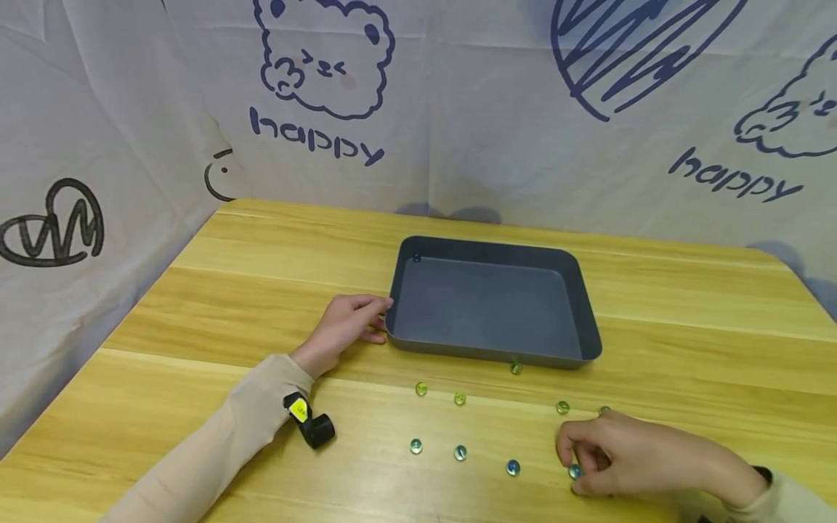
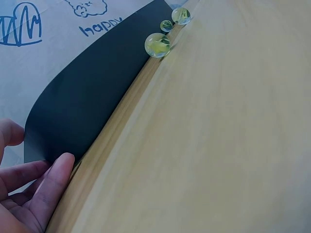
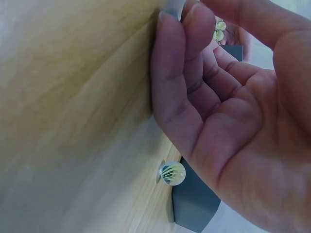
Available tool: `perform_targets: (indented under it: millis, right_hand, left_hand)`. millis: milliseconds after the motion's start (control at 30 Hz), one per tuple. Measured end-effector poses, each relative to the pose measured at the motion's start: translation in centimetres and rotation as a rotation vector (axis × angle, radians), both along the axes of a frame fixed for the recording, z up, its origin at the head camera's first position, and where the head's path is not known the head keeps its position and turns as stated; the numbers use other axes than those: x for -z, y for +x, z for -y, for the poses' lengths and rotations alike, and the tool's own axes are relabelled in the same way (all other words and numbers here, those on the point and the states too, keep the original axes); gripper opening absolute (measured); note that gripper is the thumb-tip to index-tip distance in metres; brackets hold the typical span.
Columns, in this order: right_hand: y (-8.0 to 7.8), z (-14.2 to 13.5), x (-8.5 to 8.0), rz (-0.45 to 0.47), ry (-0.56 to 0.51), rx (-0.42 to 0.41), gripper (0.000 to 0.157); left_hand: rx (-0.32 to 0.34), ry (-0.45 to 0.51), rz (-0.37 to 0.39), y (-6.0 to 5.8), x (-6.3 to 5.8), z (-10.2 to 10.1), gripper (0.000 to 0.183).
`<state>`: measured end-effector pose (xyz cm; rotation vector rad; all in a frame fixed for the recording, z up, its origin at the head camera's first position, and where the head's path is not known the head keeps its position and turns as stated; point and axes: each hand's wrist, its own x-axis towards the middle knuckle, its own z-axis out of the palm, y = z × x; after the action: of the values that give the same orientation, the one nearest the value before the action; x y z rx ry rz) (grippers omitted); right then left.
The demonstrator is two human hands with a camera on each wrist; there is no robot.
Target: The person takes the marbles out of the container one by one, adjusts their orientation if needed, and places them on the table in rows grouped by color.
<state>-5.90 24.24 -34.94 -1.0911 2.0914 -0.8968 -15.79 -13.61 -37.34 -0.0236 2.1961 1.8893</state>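
A dark grey rectangular tray (image 1: 487, 305) stands on the wooden table. At its left side, my left hand (image 1: 346, 323) holds the edge, one fingertip at the rim and others against the outer wall (image 2: 82, 92). Low at the right, my right hand (image 1: 641, 454) pinches a blue glass marble (image 1: 575, 472) between thumb and fingertips, close over the tabletop. In the right wrist view only a glassy sliver (image 3: 173, 7) of it shows between the fingers. Nearest on its left lies another blue marble (image 1: 513, 467). One dark marble (image 1: 416, 258) sits in the tray's far left corner.
Two pale teal marbles (image 1: 415, 447) lie farther left in the front row. Behind them is a row of yellow-green marbles (image 1: 460, 399), one partly covered by the right hand. A green marble (image 1: 516, 367) lies against the tray's front wall. A printed white cloth (image 1: 458, 145) hangs behind the table.
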Motion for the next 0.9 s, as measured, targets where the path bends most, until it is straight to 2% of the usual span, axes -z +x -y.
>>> perform_targets:
  millis: [300,900]
  right_hand:
    - [0.04,-0.04,0.03,-0.023,0.017,0.003,0.012]
    - [-0.20,-0.07,-0.11,0.079,-0.017,-0.001,0.012]
  left_hand:
    - [-0.001,0.000,-0.005,0.09,0.03,0.03,0.034]
    - [-0.004,-0.002,-0.006,0.01,-0.03,0.00,0.033]
